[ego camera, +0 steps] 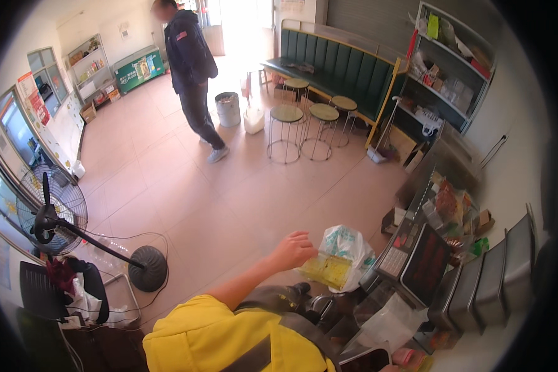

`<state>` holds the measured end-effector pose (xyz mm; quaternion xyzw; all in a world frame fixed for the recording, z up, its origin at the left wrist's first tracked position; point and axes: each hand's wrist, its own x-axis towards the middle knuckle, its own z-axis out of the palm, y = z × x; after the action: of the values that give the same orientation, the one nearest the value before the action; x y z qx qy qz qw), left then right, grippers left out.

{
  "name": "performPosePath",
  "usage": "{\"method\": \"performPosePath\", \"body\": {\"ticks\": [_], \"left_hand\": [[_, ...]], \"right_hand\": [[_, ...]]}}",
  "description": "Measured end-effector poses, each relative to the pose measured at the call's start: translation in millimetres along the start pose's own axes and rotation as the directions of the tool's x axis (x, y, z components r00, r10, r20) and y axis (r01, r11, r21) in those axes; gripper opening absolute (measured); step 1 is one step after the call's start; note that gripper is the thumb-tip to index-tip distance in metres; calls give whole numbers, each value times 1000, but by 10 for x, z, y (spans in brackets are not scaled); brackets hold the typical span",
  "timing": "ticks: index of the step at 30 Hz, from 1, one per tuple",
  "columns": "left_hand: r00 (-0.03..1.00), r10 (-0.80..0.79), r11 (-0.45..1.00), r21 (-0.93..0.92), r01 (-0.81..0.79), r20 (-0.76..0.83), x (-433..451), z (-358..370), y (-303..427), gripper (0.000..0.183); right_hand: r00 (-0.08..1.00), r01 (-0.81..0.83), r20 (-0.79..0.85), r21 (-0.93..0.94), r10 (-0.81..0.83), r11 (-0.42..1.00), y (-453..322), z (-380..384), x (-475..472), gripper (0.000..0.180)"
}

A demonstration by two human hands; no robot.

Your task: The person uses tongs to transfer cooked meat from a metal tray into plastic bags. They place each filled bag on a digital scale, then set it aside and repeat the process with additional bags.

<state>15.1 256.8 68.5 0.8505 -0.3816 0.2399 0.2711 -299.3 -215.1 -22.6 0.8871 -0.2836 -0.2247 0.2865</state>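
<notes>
My left hand (294,252) reaches out from a yellow sleeve, its fingers loosely bent. It is at the near corner of a clear plastic container (331,271) with yellow residue inside; whether the fingers grip it is not clear. The container overlaps a white plastic bag with green print (346,239). Only a sliver of my right hand (389,368) shows at the bottom edge, beside a dark flat object with a pale rim (367,359). Its grip is hidden. A weighing scale with keypad (392,260) and a crumpled clear bag (393,316) are on the right.
Metal pans (490,279) line the right wall. On the left stands a pedestal fan (148,265), its cord along the floor. Stools (286,113) stand before a green bench (339,60). A person in dark clothes (188,56) is near a metal bin (228,111).
</notes>
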Motion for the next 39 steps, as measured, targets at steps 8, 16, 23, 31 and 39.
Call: {"method": "performPosePath", "body": {"ticks": [8,16,23,31,39], "left_hand": [[1000,-11,1000,23,11,-8,-3,-56,-17,12],[1000,-7,1000,1,7,13,-23,-44,-36,13],[1000,2,1000,-3,-2,28,-26,-23,-64,14],[999,15,1000,-1,-15,50,-5,-21,-29,14],[999,22,999,-34,-20,46,41,-32,-35,14]], "right_hand": [[999,2,48,12,-2,1000,66,-47,24,28],[996,49,72,-19,-47,999,48,-15,-48,27],[993,2,121,43,-7,999,31,-60,-81,26],[992,-27,126,60,19,998,13,-94,-70,26],[993,-55,106,68,47,996,-21,-192,-123,26]]}}
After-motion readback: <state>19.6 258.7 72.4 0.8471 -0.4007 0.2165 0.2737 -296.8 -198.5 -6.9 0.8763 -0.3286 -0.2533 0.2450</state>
